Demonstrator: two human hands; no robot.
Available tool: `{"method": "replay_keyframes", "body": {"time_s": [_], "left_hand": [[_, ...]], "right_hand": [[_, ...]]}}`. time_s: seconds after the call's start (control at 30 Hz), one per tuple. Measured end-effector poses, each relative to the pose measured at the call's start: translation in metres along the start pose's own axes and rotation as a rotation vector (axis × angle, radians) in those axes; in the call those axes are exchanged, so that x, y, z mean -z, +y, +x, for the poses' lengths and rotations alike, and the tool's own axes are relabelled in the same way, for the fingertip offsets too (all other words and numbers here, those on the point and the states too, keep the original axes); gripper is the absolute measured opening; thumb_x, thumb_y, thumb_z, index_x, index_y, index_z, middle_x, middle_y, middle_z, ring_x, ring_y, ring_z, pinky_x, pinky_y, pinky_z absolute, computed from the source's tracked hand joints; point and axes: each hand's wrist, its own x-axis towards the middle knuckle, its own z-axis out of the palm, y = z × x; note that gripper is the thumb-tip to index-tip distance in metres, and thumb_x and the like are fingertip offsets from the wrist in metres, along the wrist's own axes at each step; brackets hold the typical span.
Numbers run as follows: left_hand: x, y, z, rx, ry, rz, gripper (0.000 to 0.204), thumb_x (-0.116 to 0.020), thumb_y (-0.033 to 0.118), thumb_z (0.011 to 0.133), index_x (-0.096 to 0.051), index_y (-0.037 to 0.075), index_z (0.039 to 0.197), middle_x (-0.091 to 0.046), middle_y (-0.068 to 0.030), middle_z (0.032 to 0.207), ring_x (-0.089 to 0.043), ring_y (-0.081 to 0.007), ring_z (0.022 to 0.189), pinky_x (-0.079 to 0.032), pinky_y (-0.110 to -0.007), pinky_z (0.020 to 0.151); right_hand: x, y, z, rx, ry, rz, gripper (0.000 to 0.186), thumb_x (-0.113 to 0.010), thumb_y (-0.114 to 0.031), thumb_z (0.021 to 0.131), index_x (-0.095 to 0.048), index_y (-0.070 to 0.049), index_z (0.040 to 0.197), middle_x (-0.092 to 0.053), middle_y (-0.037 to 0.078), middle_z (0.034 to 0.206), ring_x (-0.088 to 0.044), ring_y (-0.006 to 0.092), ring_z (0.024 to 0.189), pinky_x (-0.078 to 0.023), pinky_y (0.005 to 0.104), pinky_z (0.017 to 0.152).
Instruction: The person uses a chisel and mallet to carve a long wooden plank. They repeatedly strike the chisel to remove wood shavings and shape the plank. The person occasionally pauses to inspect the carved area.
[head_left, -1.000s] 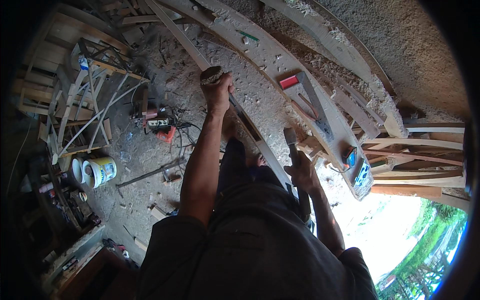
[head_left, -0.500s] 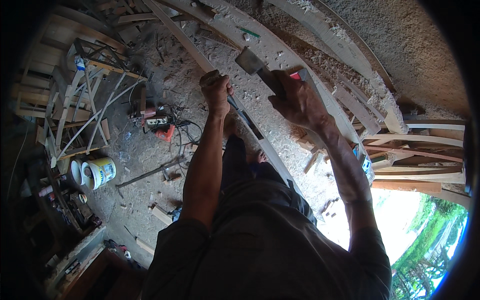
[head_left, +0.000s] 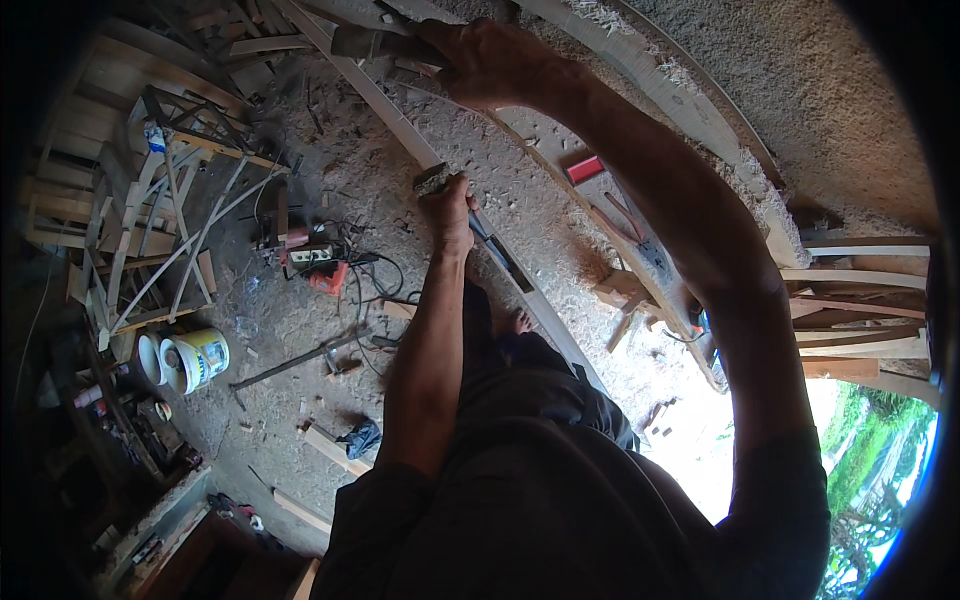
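My left hand (head_left: pixel 447 215) is closed around the handle of a chisel (head_left: pixel 478 228). The battered butt of the handle sticks out above the fist. Below it, the blade points down along a long narrow wooden beam (head_left: pixel 385 112), near a dark slot (head_left: pixel 503 262) cut in its face. Raised at the far side, away from the chisel, my right hand (head_left: pixel 490 62) grips a mallet (head_left: pixel 360 42) by its handle; the block-like head points left, over the beam's far part. Shadow hides some of the right fingers.
A wide plank with a red object (head_left: pixel 584 170) lies to the right. Curved boards (head_left: pixel 865 335) are stacked at far right. On the left are a power strip (head_left: pixel 310 254) with tangled cables, an orange tool (head_left: pixel 328 278), a yellow-and-white bucket (head_left: pixel 207 358) and a wooden frame (head_left: pixel 165 210).
My right hand has swung the mallet up and away, toward the far left. My left hand stays closed on the chisel, slightly lower and further right in view.
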Motion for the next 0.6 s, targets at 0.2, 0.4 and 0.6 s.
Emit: {"method": "replay_keyframes", "body": {"time_s": [0.2,0.4,0.6], "left_hand": [[-0.004,0.009,-0.022,0.034,0.235,0.031,0.017,-0.075,0.012,0.09,-0.062,0.006,0.082,-0.057,-0.0005,0.069,-0.051,-0.01,0.052,-0.041,-0.027,0.047],[-0.038,0.001,-0.084,-0.342,0.207,0.146,0.023,-0.078,0.008,0.088,-0.055,0.007,0.081,-0.056,-0.0013,0.064,-0.051,-0.01,0.048,-0.04,-0.025,0.043],[-0.013,-0.011,0.008,0.07,0.148,0.206,0.021,-0.076,0.017,0.091,-0.059,0.008,0.084,-0.055,-0.0006,0.065,-0.053,-0.0123,0.05,-0.043,-0.03,0.046]], "right_hand": [[-0.032,-0.02,-0.049,0.095,-0.699,-0.075,0.04,-0.067,-0.007,0.083,-0.059,-0.009,0.122,-0.071,0.015,0.101,-0.071,0.0348,0.101,-0.058,0.0491,0.083],[-0.077,0.025,-0.155,-0.209,-0.147,0.564,0.049,-0.073,-0.016,0.083,-0.056,-0.006,0.128,-0.07,0.017,0.097,-0.07,0.0299,0.092,-0.055,0.0434,0.078],[-0.101,0.032,-0.258,-0.478,-0.04,0.667,0.043,-0.075,-0.024,0.082,-0.058,-0.001,0.114,-0.065,0.019,0.092,-0.066,0.0337,0.091,-0.051,0.0453,0.077]]}}
